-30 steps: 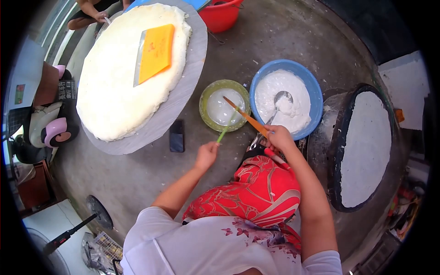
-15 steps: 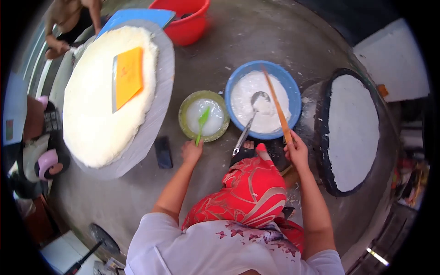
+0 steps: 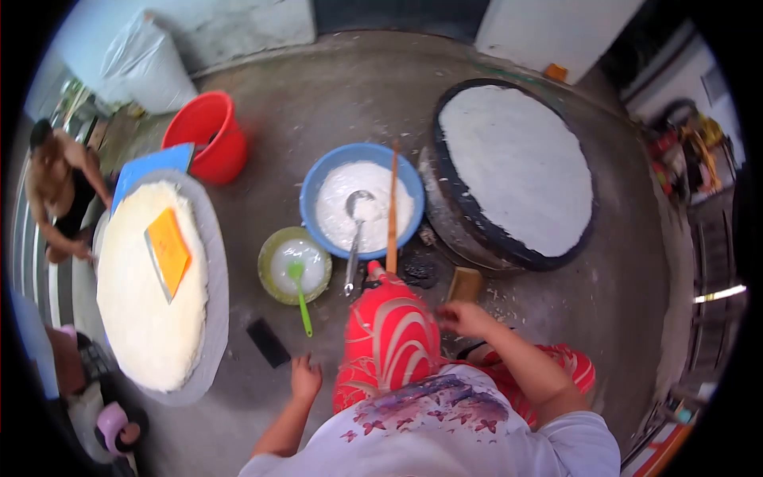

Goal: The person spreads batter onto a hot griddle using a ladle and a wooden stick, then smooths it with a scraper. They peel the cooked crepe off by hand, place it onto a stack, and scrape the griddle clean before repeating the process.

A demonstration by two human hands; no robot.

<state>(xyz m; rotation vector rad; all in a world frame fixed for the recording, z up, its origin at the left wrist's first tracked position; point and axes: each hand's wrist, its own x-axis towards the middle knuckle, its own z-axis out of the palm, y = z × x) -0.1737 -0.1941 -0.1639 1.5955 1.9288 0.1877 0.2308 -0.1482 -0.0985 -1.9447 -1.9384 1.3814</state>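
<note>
My left hand (image 3: 304, 378) is empty, its fingers loosely apart, below a black phone (image 3: 268, 343) on the floor. My right hand (image 3: 469, 319) hovers beside my knee, fingers partly bent and apart, near a wooden block (image 3: 465, 284); I see nothing in it. A green spatula or brush (image 3: 305, 314) leans in a green bowl (image 3: 268, 274) of whitish liquid. Across the right side of a blue basin (image 3: 311, 199) of white batter rests a long wooden stick (image 3: 393, 207). A metal ladle (image 3: 354, 246) also sits in that basin.
At right stands a round black griddle (image 3: 453, 191) covered with a white layer (image 3: 517, 167). An orange scraper (image 3: 168, 248) lies on a pale round stack (image 3: 151, 318) at left. Behind it are a red bucket (image 3: 234, 143) and a crouching person (image 3: 60, 191).
My left hand has let go of the green utensil and drawn back. My right hand has released the wooden stick and moved down beside my knee. The view has turned right.
</note>
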